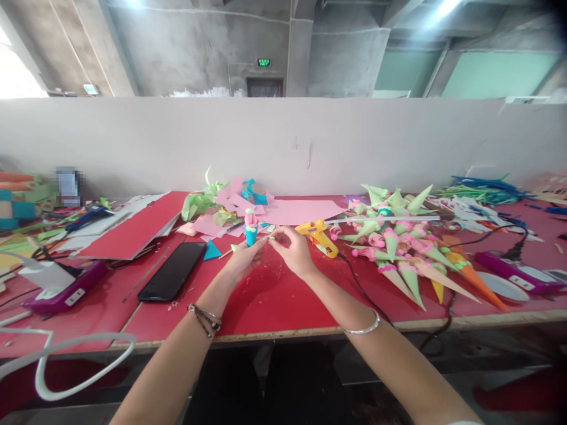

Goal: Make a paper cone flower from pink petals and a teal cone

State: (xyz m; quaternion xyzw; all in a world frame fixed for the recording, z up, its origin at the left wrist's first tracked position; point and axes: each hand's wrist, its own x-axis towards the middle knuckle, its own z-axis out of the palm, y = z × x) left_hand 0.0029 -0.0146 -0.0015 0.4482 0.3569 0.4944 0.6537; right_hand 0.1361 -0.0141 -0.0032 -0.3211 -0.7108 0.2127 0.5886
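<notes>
My left hand [243,260] is closed round the lower part of a small paper craft figure [251,229], which stands upright with a blue body, a pink middle and a pale green top. Close beside it, my right hand [292,251] has thumb and forefinger pinched together near the left fingertips. A tiny pale bit seems to be between them, too small to name. A yellow glue gun [319,236] lies just beyond my right hand. To its right is a pile of pink, green and orange paper cones [398,242].
A black phone [172,271] lies left of my hands, near a red board [137,227]. Paper scraps [212,206] and a pink sheet [301,211] lie at the back. Purple power strips [522,271] with cables sit at both sides. A low white partition [376,141] stands behind the table.
</notes>
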